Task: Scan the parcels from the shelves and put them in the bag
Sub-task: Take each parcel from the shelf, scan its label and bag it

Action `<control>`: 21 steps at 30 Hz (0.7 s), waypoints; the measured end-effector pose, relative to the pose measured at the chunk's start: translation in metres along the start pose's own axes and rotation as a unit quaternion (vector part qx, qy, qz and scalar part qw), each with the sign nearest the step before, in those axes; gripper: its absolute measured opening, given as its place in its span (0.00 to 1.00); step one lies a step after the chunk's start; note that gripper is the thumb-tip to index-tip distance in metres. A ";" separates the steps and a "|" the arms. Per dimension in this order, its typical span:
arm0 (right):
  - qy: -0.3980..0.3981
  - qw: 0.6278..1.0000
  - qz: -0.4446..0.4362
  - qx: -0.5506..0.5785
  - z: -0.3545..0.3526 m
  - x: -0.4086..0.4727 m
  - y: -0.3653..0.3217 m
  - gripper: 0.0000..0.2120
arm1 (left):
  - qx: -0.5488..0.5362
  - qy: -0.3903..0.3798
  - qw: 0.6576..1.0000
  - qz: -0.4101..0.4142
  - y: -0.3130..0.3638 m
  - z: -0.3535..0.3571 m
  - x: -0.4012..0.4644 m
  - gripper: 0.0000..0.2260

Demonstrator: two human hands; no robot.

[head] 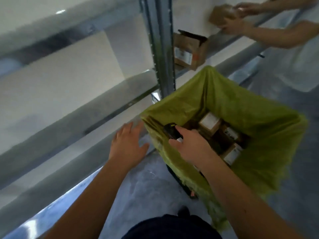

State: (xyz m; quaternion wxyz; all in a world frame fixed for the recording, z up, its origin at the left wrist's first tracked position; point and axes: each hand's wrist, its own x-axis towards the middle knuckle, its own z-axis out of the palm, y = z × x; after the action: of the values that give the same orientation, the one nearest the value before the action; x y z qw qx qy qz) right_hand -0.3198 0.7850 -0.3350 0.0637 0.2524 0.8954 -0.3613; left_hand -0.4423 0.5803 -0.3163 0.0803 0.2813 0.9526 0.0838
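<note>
Green bag holds parcels; right hand grip grasps scanner, left hand released.

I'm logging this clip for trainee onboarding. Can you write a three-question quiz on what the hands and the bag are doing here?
1. True or false: the left hand holds a parcel.
2. What does the right hand grip? A) tape roll B) black scanner C) marker pen
3. Fill in: the boxes already lie inside the ____ bag.

Key: 1 false, its fingers are spread and hold nothing; 2 B; 3 green.
</note>
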 end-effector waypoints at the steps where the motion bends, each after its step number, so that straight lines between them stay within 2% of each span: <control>1: -0.004 1.000 -0.021 -0.004 0.006 -0.001 -0.013 0.30 | -0.004 0.011 1.000 -0.020 -0.013 -0.005 -0.012 0.38; 6: -0.033 0.991 -0.126 -0.014 0.046 -0.014 -0.096 0.30 | -0.030 0.063 0.991 -0.117 -0.086 -0.031 -0.086 0.37; 12: -0.051 0.969 -0.243 -0.016 0.105 -0.067 -0.205 0.27 | -0.065 0.142 0.961 -0.227 -0.174 -0.076 -0.200 0.35; 15: -0.069 0.951 -0.302 -0.005 0.130 -0.106 -0.265 0.24 | -0.065 0.188 0.945 -0.259 -0.214 -0.106 -0.265 0.34; 21: -0.068 0.913 -0.402 -0.018 0.167 -0.182 -0.384 0.26 | -0.069 0.277 0.913 -0.291 -0.283 -0.168 -0.370 0.34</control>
State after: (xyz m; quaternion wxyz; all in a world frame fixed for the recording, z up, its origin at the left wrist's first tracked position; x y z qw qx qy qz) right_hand -0.3649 0.3627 -0.1667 -0.0212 -0.1550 0.9211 -0.3566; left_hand -0.3166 0.1235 -0.1711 -0.1472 -0.0494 0.9681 0.1966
